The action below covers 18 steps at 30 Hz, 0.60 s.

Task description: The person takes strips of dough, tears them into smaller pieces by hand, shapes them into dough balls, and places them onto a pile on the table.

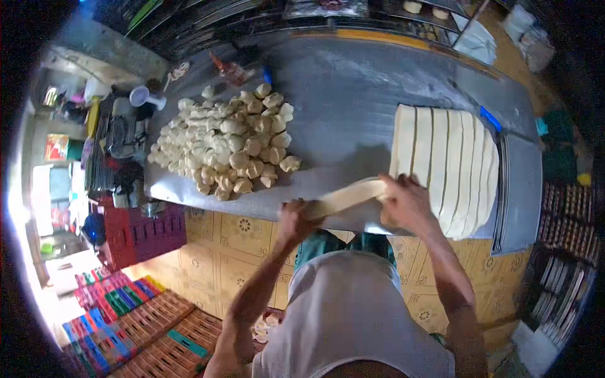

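A long strip of dough (pixel 350 196) stretches between my two hands, just above the near edge of the metal table. My left hand (pixel 299 220) is closed around its left end. Its other end is gripped by my right hand (pixel 406 200), close to the near left corner of a slab of dough (pixel 444 167) cut into several long strips. Left of centre lies a heap of small dough pieces (pixel 233 135), some way beyond my left hand.
The grey metal table (pixel 340 107) carries a blue-handled tool (pixel 490 118) beside the slab and a bottle (pixel 233 72) behind the heap. Stacked trays (pixel 520 189) stand at the right end. A red crate (pixel 142 230) and several coloured crates (pixel 138 315) are at the left.
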Tool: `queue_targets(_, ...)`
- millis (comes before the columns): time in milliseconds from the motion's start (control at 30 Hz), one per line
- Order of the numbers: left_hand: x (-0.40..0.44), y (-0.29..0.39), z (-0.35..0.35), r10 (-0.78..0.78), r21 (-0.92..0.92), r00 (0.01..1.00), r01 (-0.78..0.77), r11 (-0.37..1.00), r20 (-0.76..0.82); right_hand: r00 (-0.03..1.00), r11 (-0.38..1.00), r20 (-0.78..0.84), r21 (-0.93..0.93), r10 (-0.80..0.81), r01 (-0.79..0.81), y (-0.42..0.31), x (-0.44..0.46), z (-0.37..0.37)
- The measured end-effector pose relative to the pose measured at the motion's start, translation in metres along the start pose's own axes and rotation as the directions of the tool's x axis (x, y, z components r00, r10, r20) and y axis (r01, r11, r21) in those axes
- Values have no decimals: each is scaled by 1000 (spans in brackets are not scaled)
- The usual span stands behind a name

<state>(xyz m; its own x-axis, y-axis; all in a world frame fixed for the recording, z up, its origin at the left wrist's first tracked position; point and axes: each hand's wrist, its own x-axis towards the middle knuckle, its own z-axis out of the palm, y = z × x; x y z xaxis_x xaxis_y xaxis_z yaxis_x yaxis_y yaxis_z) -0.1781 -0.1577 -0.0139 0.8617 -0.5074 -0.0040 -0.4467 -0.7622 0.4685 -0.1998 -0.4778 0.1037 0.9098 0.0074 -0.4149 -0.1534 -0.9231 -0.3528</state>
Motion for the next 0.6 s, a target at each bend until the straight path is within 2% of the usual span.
queue_targets(33,0,20,19,-105,110,988,93,990,111,986,988,-156,-146,-66,43,31,14,30)
queue_targets(67,-5,36,29,-74,9,994,73,997,78,986,988,-144,-142,-78,58,43,22,53)
queue_targets(100,-11,40,49,-74,80,992,66,995,100,950,975,-264,-187,-165,117,53,30,73)
queue_targets(133,-14,48,52,-82,51,992,77,996,95,888,957,-385,-240,-250,165,57,37,80)
queue_targets(167,-16,56,51,-81,17,991,80,997,103,930,965,-284,-189,-233,184,34,33,83)
queue_targets(200,-19,64,45,-146,88,976,133,987,161,829,905,-448,91,-334,415,38,41,129)
queue_targets(233,-26,59,51,-133,71,972,121,990,194,882,874,-342,249,-323,416,4,35,130)
queue_targets(267,-28,44,58,-75,144,986,53,988,150,820,852,-377,131,-430,507,-7,35,162)
queue_targets(300,-24,31,63,-12,220,995,-10,975,99,828,861,-292,28,-478,507,-26,29,165)
queue_targets(333,-12,25,55,-64,151,979,36,988,191,830,867,-284,-9,-481,499,-26,38,181)
queue_targets(400,20,13,43,-21,185,970,-25,982,242,843,876,-257,-32,-473,482,-27,59,197)
queue_targets(467,51,-11,50,28,336,993,-66,940,117,820,899,-370,-168,-437,403,-38,86,175)
queue_targets(533,94,-34,47,-26,227,989,59,972,-147,852,950,-421,-170,-311,262,-55,108,145)
queue_targets(567,121,-44,42,-37,219,975,86,972,-219,856,952,-421,-181,-301,245,-60,124,140)
queue_targets(600,133,-50,37,-49,209,956,113,971,-288,866,981,-466,-146,-182,128,-66,135,136)
